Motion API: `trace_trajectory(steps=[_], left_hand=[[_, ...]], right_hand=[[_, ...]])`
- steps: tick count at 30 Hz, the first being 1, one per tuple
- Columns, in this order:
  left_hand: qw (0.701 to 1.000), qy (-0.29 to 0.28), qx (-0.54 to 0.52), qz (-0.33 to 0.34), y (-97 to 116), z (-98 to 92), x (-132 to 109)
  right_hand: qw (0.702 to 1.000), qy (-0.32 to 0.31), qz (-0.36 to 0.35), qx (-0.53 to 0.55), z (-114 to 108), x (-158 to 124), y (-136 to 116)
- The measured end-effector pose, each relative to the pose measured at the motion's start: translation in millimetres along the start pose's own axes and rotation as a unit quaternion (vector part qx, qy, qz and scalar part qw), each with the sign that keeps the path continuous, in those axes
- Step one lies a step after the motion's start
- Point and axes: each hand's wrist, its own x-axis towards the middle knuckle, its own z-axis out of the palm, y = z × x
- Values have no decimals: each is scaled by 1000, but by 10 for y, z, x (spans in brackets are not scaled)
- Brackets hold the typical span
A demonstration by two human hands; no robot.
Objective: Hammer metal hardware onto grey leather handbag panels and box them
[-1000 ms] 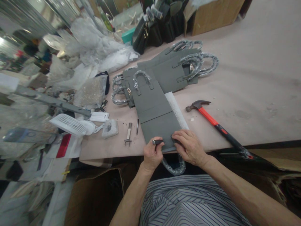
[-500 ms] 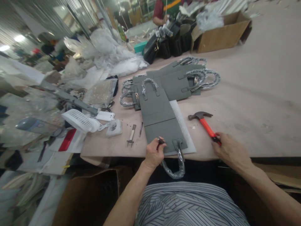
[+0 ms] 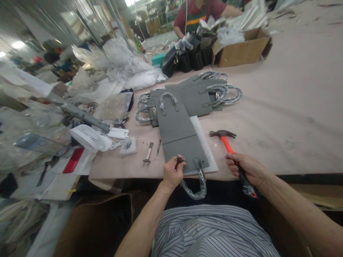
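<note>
A grey bag panel (image 3: 175, 123) lies lengthwise toward me, with a plastic-wrapped handle (image 3: 197, 194) hanging over the table's front edge. Under its right side a white board (image 3: 205, 142) shows. My left hand (image 3: 173, 173) is closed on a small dark punch (image 3: 179, 159) over the panel's near end, left of the handle's base. What the punch's tip touches is hidden. My right hand (image 3: 248, 167) grips a claw hammer (image 3: 227, 144) by its orange and black handle, the head pointing away from me, right of the board.
More grey panels with wrapped handles (image 3: 219, 93) lie behind. Left are a metal tool with two prongs (image 3: 147, 155), a thin rod (image 3: 158, 147) and a white fan (image 3: 89, 137). Black bags (image 3: 187, 57), a cardboard box (image 3: 241, 51) and a person (image 3: 200, 16) are at the back.
My right hand has moved left and now wraps the hammer's handle fully, its black end showing behind the hand. My left hand keeps its hold on the punch. The view has shifted slightly.
</note>
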Motion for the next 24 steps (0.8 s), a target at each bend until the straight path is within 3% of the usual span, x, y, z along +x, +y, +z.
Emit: trace_trajectory(steps=[8, 12, 14, 17, 20, 24], left_hand=[[999, -2, 28, 36, 7, 6, -13], [999, -8, 27, 33, 19, 6, -4], [999, -15, 26, 43, 24, 2, -1], [999, -21, 23, 44, 30, -5, 2], [998, -28, 21, 47, 27, -2, 5], [998, -32, 23, 51, -3, 15, 1]], right_hand=[[999, 24, -36, -17, 74, -90, 71], [978, 43, -166, -121, 197, -339, 22], [927, 54, -284, -237, 240, -521, -28], [805, 54, -427, -409, 262, -763, -78], [706, 30, -483, -517, 258, -890, -94], [632, 26, -543, -552, 287, -1006, -164]])
